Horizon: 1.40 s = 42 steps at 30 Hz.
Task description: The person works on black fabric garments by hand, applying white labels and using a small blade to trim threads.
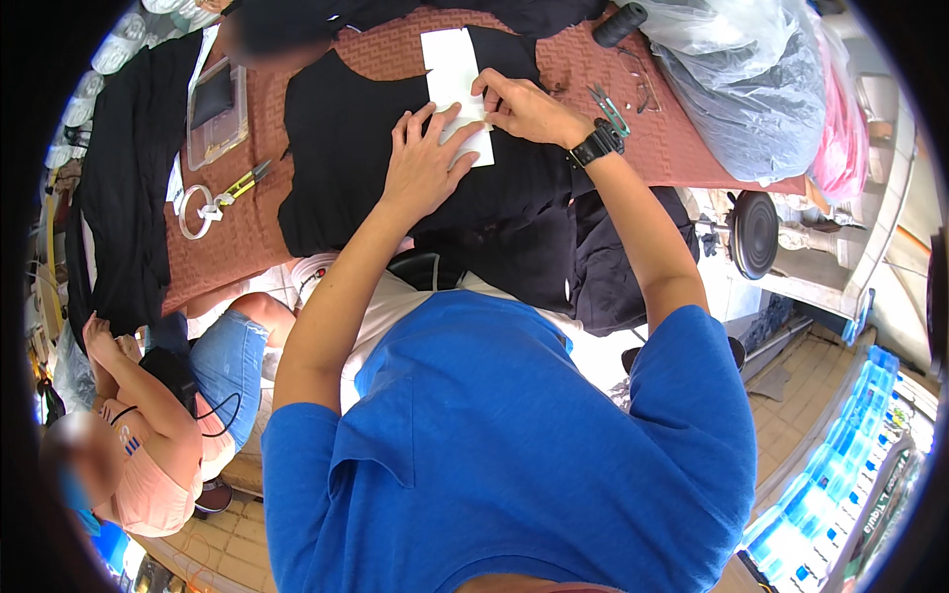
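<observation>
Left fingers (427,121): spread flat, pressing down on the white paper strip (457,79) and the black fabric (356,148) under it; grasping nothing.
Right fingers (491,99): bent, tips pinching the paper's right edge near its lower half; the right hand (524,109) wears a black wristwatch (596,144).
Paper position: lies on the black fabric, on the counter (692,148) with the reddish woven cover.
Long axis: runs away from the person, near end under both hands, far end free beyond the fingertips.
Nearer hand: both touch it; the left hand (420,168) covers the lower part, the right comes in from the right side.
Nearby tools: green thread snips (611,109) just beyond the right wrist; yellow-handled snips (247,180) and a white tape roll (198,211) well off to the left.
Other items: clear plastic box (217,114) at far left, black thread spool (620,24) at top.
Other person: seated at lower left, hands apart from the work.
</observation>
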Each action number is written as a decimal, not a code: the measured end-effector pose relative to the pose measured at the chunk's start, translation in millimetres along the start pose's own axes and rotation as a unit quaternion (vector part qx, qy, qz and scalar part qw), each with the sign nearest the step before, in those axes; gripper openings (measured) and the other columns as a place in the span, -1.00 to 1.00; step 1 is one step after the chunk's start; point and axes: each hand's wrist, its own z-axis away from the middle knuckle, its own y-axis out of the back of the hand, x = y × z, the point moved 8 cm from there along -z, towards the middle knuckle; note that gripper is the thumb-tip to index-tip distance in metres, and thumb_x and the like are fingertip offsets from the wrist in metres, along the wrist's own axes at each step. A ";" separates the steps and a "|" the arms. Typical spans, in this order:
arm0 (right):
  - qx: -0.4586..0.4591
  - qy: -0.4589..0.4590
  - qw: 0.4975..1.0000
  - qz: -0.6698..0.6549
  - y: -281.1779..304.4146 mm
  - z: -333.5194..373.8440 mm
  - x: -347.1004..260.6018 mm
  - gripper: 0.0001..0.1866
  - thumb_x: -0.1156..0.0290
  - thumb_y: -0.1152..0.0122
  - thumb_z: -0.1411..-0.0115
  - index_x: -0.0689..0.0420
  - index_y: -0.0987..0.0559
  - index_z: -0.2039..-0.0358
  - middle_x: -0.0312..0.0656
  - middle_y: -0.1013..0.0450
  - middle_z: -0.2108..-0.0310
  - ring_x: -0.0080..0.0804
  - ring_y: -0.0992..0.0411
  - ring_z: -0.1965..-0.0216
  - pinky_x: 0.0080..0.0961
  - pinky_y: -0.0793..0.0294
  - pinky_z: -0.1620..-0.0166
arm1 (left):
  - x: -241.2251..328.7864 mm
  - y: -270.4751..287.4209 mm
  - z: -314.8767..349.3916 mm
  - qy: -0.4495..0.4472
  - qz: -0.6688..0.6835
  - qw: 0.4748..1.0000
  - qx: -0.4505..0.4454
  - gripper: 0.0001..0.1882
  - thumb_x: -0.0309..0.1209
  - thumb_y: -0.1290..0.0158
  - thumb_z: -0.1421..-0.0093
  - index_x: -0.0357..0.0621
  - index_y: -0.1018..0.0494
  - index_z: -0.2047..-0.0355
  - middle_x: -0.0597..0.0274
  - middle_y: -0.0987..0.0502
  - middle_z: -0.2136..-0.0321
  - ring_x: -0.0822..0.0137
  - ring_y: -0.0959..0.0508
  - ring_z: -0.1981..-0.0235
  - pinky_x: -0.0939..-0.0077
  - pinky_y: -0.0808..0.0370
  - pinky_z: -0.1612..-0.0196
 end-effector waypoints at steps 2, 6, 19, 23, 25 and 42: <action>0.005 -0.008 1.000 -0.004 0.6 0.8 1.1 -0.59 0.61 -0.30 -0.21 0.16 -0.38 -0.03 -0.08 -0.56 0.35 -0.20 -0.61 0.32 -0.32 -0.57 0.25 | 0.1 0.1 -0.3 -0.002 0.000 1.000 0.001 -0.57 -0.06 -0.05 -0.37 0.26 -0.46 -0.21 0.20 -0.33 -0.27 -0.03 -0.21 -0.34 -0.17 -0.10 -0.37; 0.008 -0.017 1.000 -0.011 1.7 1.0 2.4 -0.59 0.60 -0.31 -0.20 0.16 -0.38 -0.02 -0.09 -0.57 0.40 -0.20 -0.62 0.33 -0.32 -0.58 0.25 | -0.2 0.2 -0.5 -0.001 0.002 1.000 -0.001 -0.56 -0.05 -0.05 -0.37 0.26 -0.46 -0.21 0.20 -0.34 -0.28 -0.03 -0.21 -0.34 -0.18 -0.10 -0.37; 0.112 -0.059 0.988 -0.086 13.7 35.6 -6.5 -0.57 0.62 -0.22 -0.23 0.18 -0.32 -0.07 -0.13 -0.59 0.32 -0.31 -0.61 0.21 -0.41 -0.60 0.14 | -0.1 0.7 -0.9 0.000 0.004 1.000 0.008 -0.57 -0.06 -0.07 -0.35 0.27 -0.48 -0.20 0.21 -0.35 -0.28 -0.01 -0.23 -0.33 -0.17 -0.10 -0.38; 0.150 -0.029 0.985 -0.077 9.4 48.9 -15.3 -0.56 0.64 -0.18 -0.24 0.22 -0.30 -0.10 -0.05 -0.61 0.21 -0.24 -0.62 0.18 -0.36 -0.62 0.06 | -0.4 0.0 -0.4 0.001 -0.001 1.000 -0.002 -0.55 -0.05 -0.05 -0.36 0.27 -0.46 -0.23 0.21 -0.33 -0.30 -0.02 -0.22 -0.34 -0.16 -0.10 -0.38; 0.158 0.001 0.986 -0.051 4.7 50.6 -27.7 -0.57 0.65 -0.15 -0.24 0.25 -0.30 -0.10 -0.01 -0.61 0.18 -0.16 -0.62 0.16 -0.33 -0.62 0.04 | -0.8 -0.5 0.0 0.001 -0.005 1.000 -0.006 -0.55 -0.05 -0.04 -0.37 0.27 -0.44 -0.24 0.22 -0.32 -0.30 -0.02 -0.22 -0.34 -0.16 -0.11 -0.38; 0.181 0.029 0.981 0.070 -4.8 52.6 -47.4 -0.65 0.68 -0.07 -0.19 0.25 -0.33 0.00 0.04 -0.57 0.24 0.09 -0.53 0.10 -0.10 -0.53 0.07 | -2.0 2.3 -2.9 0.005 0.030 0.999 -0.018 -0.48 -0.07 -0.12 -0.32 0.10 -0.41 -0.24 0.21 -0.30 -0.33 -0.04 -0.21 -0.36 -0.10 -0.08 -0.40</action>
